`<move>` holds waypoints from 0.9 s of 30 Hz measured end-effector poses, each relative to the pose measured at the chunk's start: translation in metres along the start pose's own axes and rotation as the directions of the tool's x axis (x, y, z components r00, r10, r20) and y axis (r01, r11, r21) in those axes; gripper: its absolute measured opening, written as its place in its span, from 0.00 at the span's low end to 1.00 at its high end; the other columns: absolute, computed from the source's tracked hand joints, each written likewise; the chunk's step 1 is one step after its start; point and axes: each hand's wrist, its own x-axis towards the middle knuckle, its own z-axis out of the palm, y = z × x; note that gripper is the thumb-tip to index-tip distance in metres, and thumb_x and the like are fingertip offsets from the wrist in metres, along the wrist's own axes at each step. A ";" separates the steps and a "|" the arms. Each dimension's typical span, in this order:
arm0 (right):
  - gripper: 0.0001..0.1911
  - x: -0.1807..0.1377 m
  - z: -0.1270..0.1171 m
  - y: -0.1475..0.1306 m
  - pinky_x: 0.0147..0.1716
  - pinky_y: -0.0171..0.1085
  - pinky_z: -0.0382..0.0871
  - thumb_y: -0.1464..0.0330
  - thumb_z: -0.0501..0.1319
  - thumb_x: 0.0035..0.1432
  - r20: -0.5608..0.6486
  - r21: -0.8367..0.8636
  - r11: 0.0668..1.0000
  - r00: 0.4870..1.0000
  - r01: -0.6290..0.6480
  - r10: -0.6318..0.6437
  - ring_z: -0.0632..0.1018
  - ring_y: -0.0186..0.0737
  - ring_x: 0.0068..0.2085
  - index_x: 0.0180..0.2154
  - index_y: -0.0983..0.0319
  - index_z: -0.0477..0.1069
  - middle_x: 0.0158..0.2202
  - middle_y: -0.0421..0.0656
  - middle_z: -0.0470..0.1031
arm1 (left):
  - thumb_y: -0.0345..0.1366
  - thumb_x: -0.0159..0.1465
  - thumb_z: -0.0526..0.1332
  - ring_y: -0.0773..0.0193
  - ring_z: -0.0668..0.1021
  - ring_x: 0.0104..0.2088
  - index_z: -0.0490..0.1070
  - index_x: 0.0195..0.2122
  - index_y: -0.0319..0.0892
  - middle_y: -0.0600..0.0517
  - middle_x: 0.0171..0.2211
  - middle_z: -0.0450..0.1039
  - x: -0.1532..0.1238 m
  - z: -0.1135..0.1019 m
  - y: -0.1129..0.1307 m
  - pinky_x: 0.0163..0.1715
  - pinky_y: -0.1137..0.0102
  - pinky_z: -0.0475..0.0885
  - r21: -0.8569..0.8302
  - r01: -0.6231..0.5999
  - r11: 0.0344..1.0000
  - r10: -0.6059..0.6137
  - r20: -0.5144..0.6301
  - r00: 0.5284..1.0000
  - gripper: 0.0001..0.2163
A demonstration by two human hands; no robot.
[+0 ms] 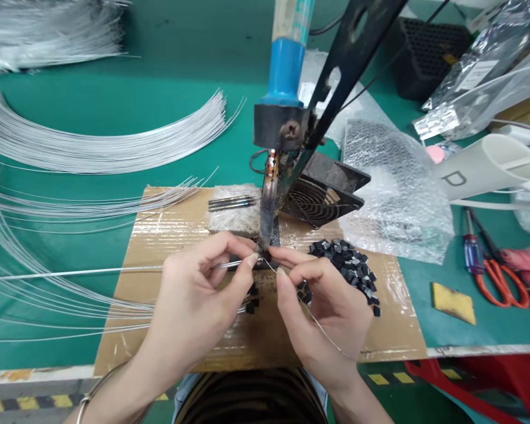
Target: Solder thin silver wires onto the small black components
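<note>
My left hand (209,288) pinches a thin grey-white cable (92,271) that runs in from the left. The cable's end lies just under the tip of a blue-handled soldering iron (287,70), clamped tip-down in a black metal arm (357,41). My right hand (322,309) is closed on a thin strand of solder wire (329,338), which curves from the iron's tip down across the palm. Both sets of fingertips almost meet below the tip. What exactly sits at the joint is too small to make out.
Cardboard (380,330) lies under my hands, bearing a pile of small black pieces (348,271) and a pale block (234,215). A fan (320,194) stands behind. Bundled cables (136,150) lie left; bubble wrap (393,194), a yellow sponge (453,302), orange-handled scissors (501,282) and a white mug (481,171) right.
</note>
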 end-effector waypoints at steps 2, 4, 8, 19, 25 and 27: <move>0.11 0.000 0.000 0.001 0.55 0.38 0.77 0.80 0.65 0.63 -0.004 0.001 1.000 1.000 -0.001 0.001 0.85 0.39 0.52 0.35 0.58 0.72 0.51 0.42 0.85 | 0.31 0.63 0.67 0.63 0.84 0.34 0.79 0.32 0.45 0.54 0.34 0.84 -0.001 0.000 0.000 0.24 0.78 0.72 0.003 -0.005 1.000 0.005 0.001 1.000 0.03; 0.11 -0.001 0.001 0.001 0.55 0.37 0.77 0.80 0.65 0.63 -0.005 0.002 1.000 1.000 0.001 -0.001 0.85 0.39 0.52 0.36 0.58 0.72 0.51 0.42 0.84 | 0.31 0.63 0.67 0.63 0.84 0.34 0.79 0.32 0.45 0.54 0.34 0.84 -0.001 0.000 0.000 0.25 0.77 0.73 0.006 -0.003 1.000 0.003 0.000 1.000 0.03; 0.11 -0.002 0.000 0.001 0.56 0.37 0.77 0.81 0.66 0.63 -0.009 0.002 1.000 1.000 0.014 -0.014 0.85 0.39 0.52 0.37 0.58 0.73 0.51 0.41 0.84 | 0.31 0.63 0.67 0.64 0.84 0.33 0.79 0.31 0.45 0.54 0.34 0.84 -0.001 0.000 0.002 0.25 0.78 0.74 0.010 -0.004 1.000 0.004 -0.009 1.000 0.04; 0.11 0.000 0.001 0.001 0.55 0.38 0.77 0.81 0.65 0.62 -0.008 -0.011 0.999 0.999 0.032 -0.032 0.85 0.40 0.52 0.36 0.58 0.72 0.50 0.43 0.85 | 0.30 0.63 0.66 0.64 0.85 0.34 0.79 0.31 0.45 0.54 0.34 0.84 0.000 0.000 0.001 0.25 0.79 0.74 0.020 -0.019 1.000 0.019 0.000 1.000 0.04; 0.12 -0.001 0.002 0.002 0.54 0.37 0.77 0.82 0.66 0.61 -0.014 -0.026 0.999 0.999 0.043 -0.043 0.86 0.39 0.51 0.36 0.59 0.73 0.50 0.43 0.85 | 0.31 0.63 0.67 0.65 0.84 0.32 0.78 0.31 0.45 0.54 0.33 0.84 0.001 0.002 -0.001 0.26 0.78 0.74 0.029 -0.010 1.000 0.010 0.004 1.000 0.04; 0.12 -0.001 0.003 0.002 0.54 0.37 0.78 0.81 0.66 0.61 -0.021 -0.026 0.998 0.999 0.049 -0.050 0.86 0.39 0.50 0.36 0.59 0.73 0.50 0.43 0.85 | 0.31 0.63 0.67 0.65 0.84 0.32 0.78 0.31 0.45 0.55 0.32 0.83 0.000 0.001 0.000 0.26 0.78 0.74 0.029 -0.013 0.999 0.013 0.004 1.000 0.04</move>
